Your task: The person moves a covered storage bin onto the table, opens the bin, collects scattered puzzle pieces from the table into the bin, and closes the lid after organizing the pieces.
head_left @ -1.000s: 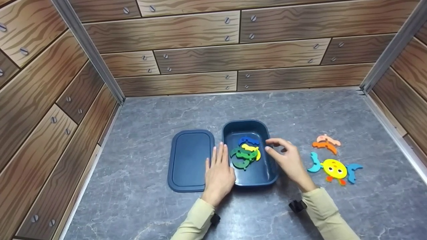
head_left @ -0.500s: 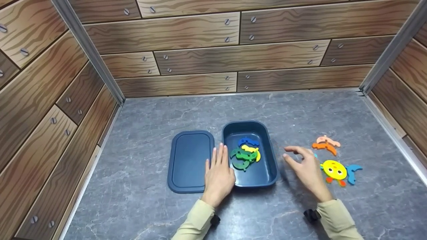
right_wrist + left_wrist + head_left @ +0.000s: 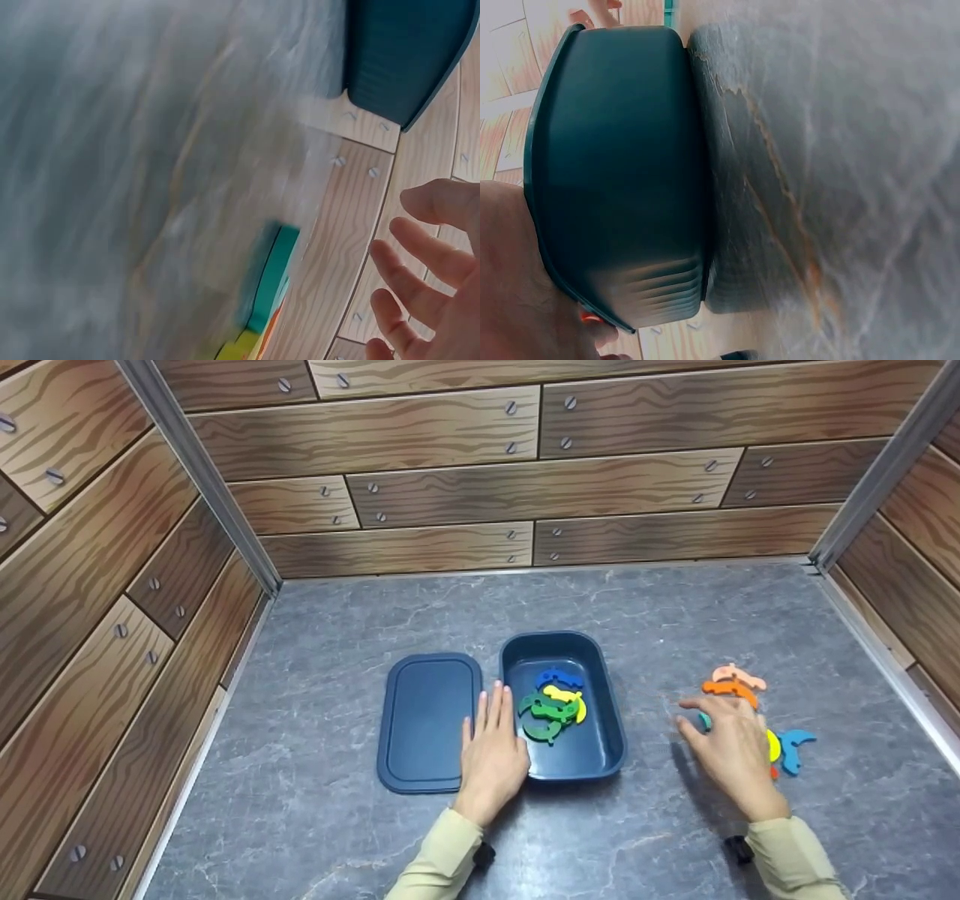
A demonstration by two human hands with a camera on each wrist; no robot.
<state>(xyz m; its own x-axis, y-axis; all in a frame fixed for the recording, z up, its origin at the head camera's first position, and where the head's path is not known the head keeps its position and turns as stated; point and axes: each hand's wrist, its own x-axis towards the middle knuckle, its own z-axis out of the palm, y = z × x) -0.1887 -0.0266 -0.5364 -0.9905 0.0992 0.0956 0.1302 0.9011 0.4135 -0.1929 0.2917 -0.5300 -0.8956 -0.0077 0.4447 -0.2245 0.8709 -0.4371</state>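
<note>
My left hand (image 3: 491,761) rests with straight fingers on the left rim of a dark blue plastic box (image 3: 574,761). In the left wrist view that hand lies on the upper edge of the box (image 3: 622,165). Inside the box lie curved toy pieces: a blue one (image 3: 559,679), yellow ones (image 3: 580,709) and green ones (image 3: 551,710). My right hand (image 3: 731,754) hovers over loose pieces at the right, fingers loosely bent and holding nothing. It partly hides a yellow face piece (image 3: 773,746) and a light blue piece (image 3: 705,721). The right wrist view shows a teal-looking piece (image 3: 274,277) below the fingers.
A dark blue lid (image 3: 427,720) lies flat left of the box. Beyond my right hand are an orange piece (image 3: 727,688) and a pink piece (image 3: 739,676); a blue piece (image 3: 793,751) lies to its right. Wood-patterned walls (image 3: 450,495) surround the grey tabletop (image 3: 337,622).
My right hand has moved from the box's right rim rightward, over the loose pieces around the yellow face. The left hand has stayed in place.
</note>
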